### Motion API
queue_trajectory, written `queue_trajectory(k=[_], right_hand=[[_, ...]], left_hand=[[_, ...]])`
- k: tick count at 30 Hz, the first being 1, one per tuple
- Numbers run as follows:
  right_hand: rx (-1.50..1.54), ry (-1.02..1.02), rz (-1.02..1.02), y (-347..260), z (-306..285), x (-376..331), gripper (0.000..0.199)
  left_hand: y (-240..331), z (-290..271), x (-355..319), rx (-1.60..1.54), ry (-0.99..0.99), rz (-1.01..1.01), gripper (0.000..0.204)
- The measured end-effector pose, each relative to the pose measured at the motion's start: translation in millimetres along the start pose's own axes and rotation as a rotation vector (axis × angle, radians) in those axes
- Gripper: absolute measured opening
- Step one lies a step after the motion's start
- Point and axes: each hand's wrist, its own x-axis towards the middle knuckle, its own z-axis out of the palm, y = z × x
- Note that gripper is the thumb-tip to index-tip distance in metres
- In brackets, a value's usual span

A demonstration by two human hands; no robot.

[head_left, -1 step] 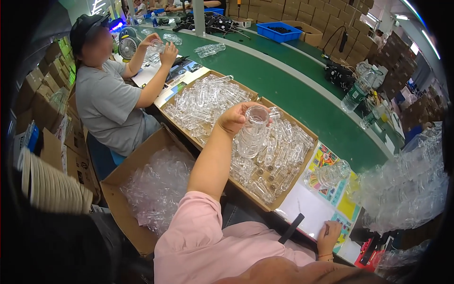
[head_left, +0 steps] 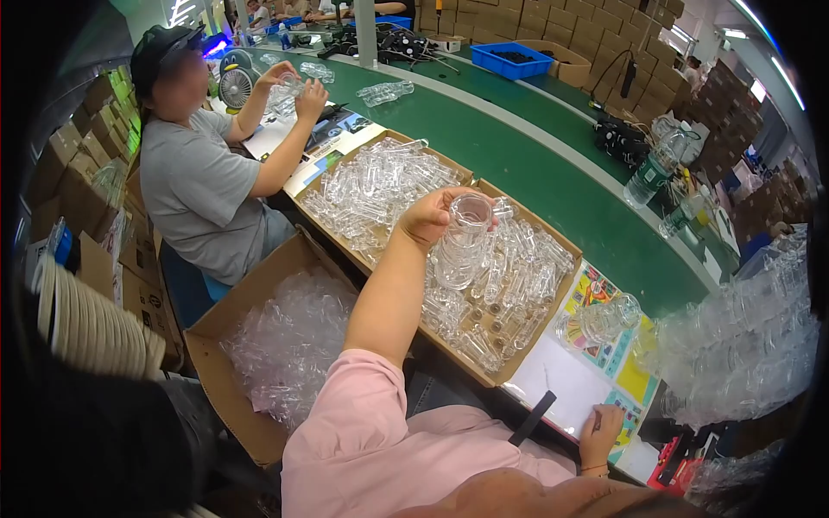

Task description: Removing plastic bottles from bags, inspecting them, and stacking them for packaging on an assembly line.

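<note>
My left hand [head_left: 432, 216] is closed around the rim of a clear, ribbed, wide-mouthed plastic container [head_left: 466, 246], its round end facing up. It hangs above an open cardboard box [head_left: 540, 350] holding many clear plastic pieces [head_left: 518, 298]. My right hand [head_left: 601, 429] rests at the table's near edge on a colourful printed sheet [head_left: 637, 375]. Its fingers are curled, and a small dark thing shows at them that I cannot make out. Beyond that hand, a similar clear container [head_left: 609, 318] lies on its side, next to a white sheet [head_left: 561, 380].
A co-worker [head_left: 207, 164] at my left holds a clear plastic piece. A second box [head_left: 367, 186] of clear pieces adjoins mine; below stands a carton [head_left: 207, 363] of clear plastic. Stacked clear containers [head_left: 734, 337] rise at right. A green table [head_left: 509, 155] curves behind, with a blue bin [head_left: 509, 62].
</note>
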Motion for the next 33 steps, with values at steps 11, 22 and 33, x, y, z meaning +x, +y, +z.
queue_trajectory(k=[11,22,33], right_hand=[[0.050,-0.004,0.041,0.5,2.0,-1.5,0.013],[0.117,0.071,-0.069,12.0,9.5,-4.9,0.013],[0.091,0.051,-0.133,20.8,13.1,-4.9,0.014]], left_hand=[[-5.8,-11.9,-4.1,-0.198,0.030,0.097,0.082],[-12.8,-28.8,-7.8,-0.249,-0.015,0.149,0.086],[-7.5,-20.1,-3.5,-0.301,-0.056,0.119,0.085]])
